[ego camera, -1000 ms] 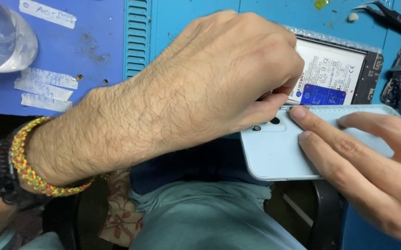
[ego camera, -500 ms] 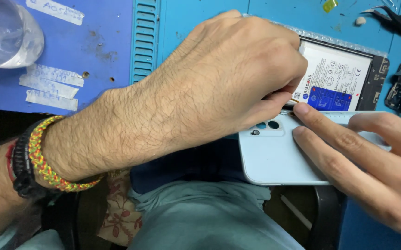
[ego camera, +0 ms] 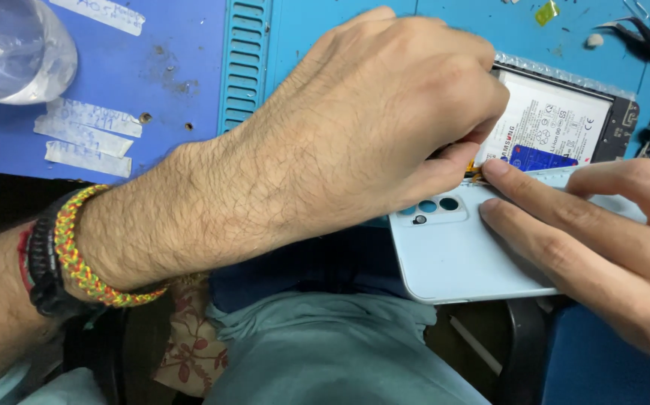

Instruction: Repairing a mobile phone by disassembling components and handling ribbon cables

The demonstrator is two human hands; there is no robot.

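Observation:
My left hand [ego camera: 362,127] reaches across from the left, with a woven bracelet and a dark band on the wrist. Its fingertips are pinched at the top corner of a pale blue phone back cover [ego camera: 452,255], beside the camera cutouts [ego camera: 430,206]. A small orange bit shows at the pinch; I cannot tell what it is. My right hand [ego camera: 602,240] comes in from the right with its fingers laid flat on the cover's outer face. The cover is lifted off the open phone body [ego camera: 557,127], whose white battery is exposed behind it.
The phone lies on a teal work mat [ego camera: 295,30] next to a blue mat [ego camera: 175,75] with paper tape strips [ego camera: 85,139]. A clear plastic container [ego camera: 10,49] is at top left. Black tweezers [ego camera: 647,41] are at top right. My lap in teal cloth [ego camera: 325,352] is below the table edge.
Both hands stay on the back cover at the same spot. My left wrist has shifted slightly to the right in view; the cover has barely moved.

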